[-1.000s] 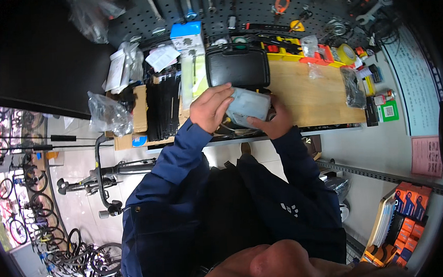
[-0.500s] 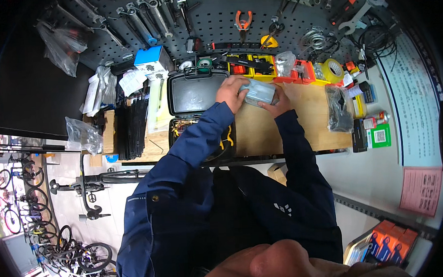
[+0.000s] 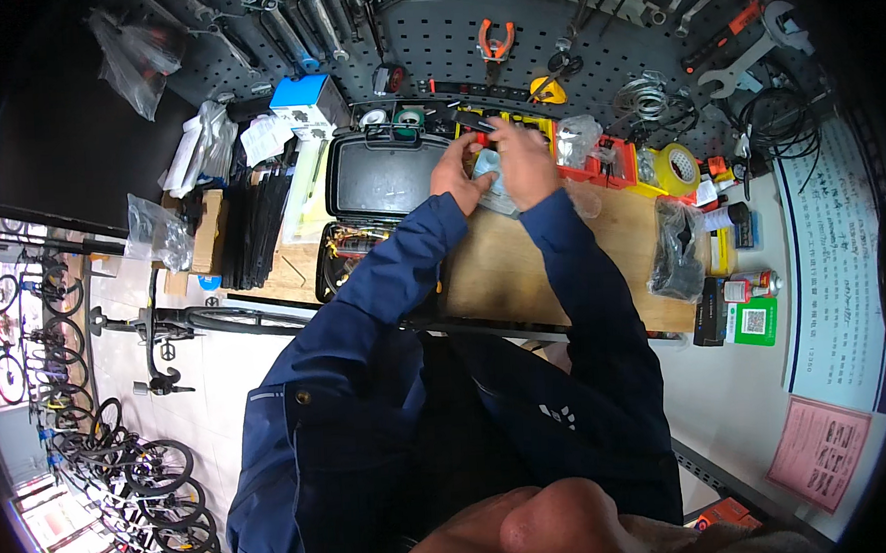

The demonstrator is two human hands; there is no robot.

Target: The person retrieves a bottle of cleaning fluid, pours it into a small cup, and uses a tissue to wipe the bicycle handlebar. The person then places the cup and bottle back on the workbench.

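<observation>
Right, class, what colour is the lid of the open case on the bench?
Black; the lid shows best in the head view.

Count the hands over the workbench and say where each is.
2: the left hand at the translucent box's left side, the right hand at its right. No others show.

Left fingers (image 3: 460, 152) gripping translucent container (image 3: 488, 162), right fingers (image 3: 509, 139) close by, open black case (image 3: 383, 176)
</observation>
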